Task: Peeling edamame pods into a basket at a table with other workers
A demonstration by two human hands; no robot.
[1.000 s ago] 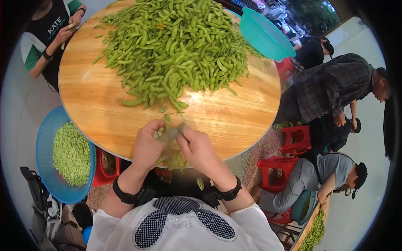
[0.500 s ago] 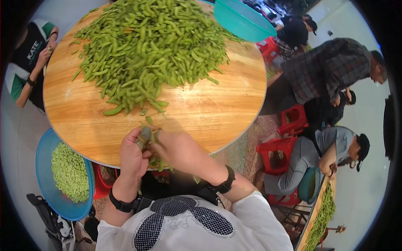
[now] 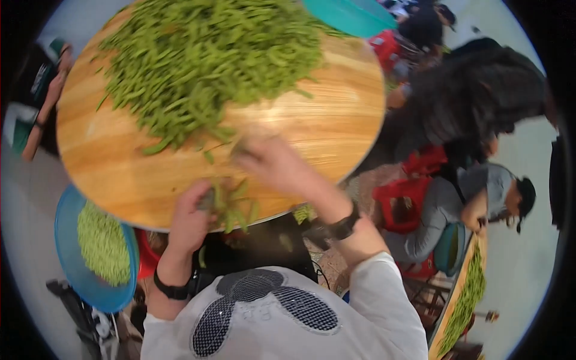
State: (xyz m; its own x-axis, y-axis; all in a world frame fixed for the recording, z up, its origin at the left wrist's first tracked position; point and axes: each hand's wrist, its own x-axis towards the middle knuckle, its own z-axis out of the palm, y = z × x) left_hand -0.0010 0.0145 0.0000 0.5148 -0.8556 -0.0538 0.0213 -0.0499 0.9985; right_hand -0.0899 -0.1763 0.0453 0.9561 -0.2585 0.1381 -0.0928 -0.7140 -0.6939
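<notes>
From where I stand, the person's left hand point(image 3: 191, 216) is just past six o'clock at the edge of the round, pale wooden table point(image 3: 336, 144). Its fingers are curled beside a loose cluster of slim green bean pods point(image 3: 234, 207), with a small greyish thing point(image 3: 206, 201) at the thumb; I can't tell whether it grips either. The right hand point(image 3: 273, 162), towards five o'clock, is too blurred to say if it holds anything.

The great heap of green pods point(image 3: 204, 66) spreads across twelve o'clock. Each pod should be light, pliant and perhaps a little slick, its skin easily bruised; I'd pinch one near its tip or across its flat sides.

As for numbers: one heap, far too many pods to count; a cluster of perhaps half a dozen; one stray pod point(image 3: 209, 157) below the heap. There are two basins, a round blue plastic one point(image 3: 66, 240) at eight o'clock with countless pale green beans point(image 3: 102, 243), and a teal plastic one point(image 3: 351, 17) at one.
</notes>
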